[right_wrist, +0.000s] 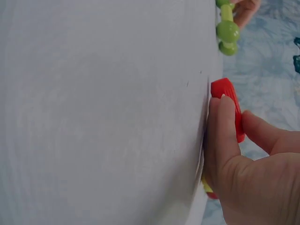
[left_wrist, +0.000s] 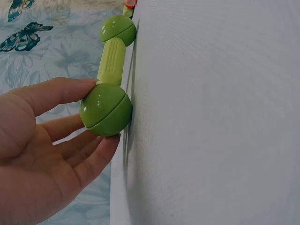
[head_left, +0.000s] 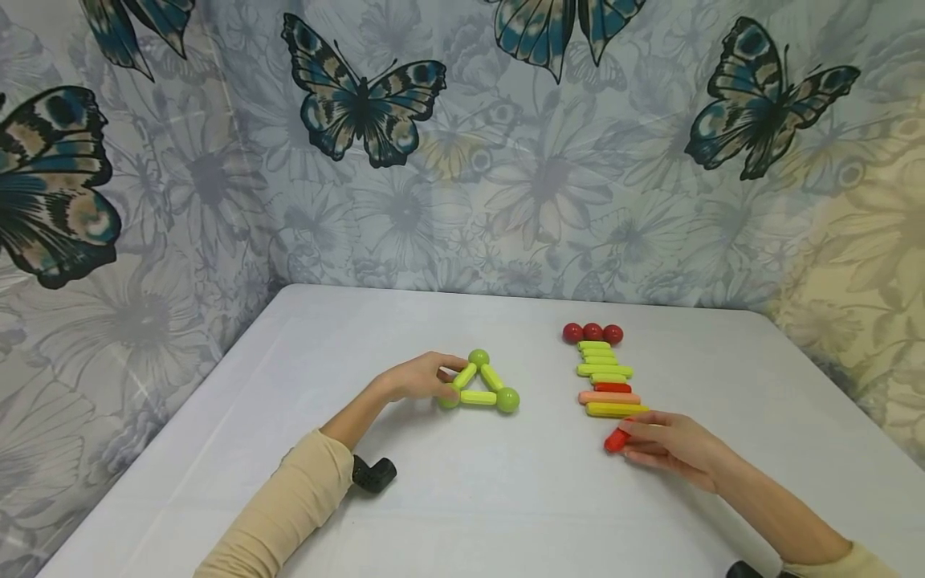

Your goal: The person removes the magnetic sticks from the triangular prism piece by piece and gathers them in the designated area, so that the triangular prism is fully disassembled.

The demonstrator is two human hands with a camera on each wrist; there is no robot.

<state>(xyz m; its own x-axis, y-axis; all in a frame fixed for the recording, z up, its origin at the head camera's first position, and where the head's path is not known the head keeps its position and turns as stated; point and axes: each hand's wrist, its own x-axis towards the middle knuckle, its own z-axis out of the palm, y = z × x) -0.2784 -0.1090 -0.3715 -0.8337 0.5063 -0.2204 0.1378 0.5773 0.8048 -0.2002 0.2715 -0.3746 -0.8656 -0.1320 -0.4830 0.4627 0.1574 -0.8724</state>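
A triangle of green balls and yellow-green rods lies on the white table. My left hand grips the ball at its near left corner, thumb on one side and fingers on the other. Another green ball joins it through a ribbed rod in the left wrist view. Between the thumb and fingers of my right hand is a short red rod, pinched just in front of a column of rods. Closest to that hand in the column is a yellow rod.
Beyond the yellow rod lie an orange rod, another red rod and several yellow-green rods. Three dark red balls sit in a row at the far end. Butterfly-patterned wallpaper borders the table.
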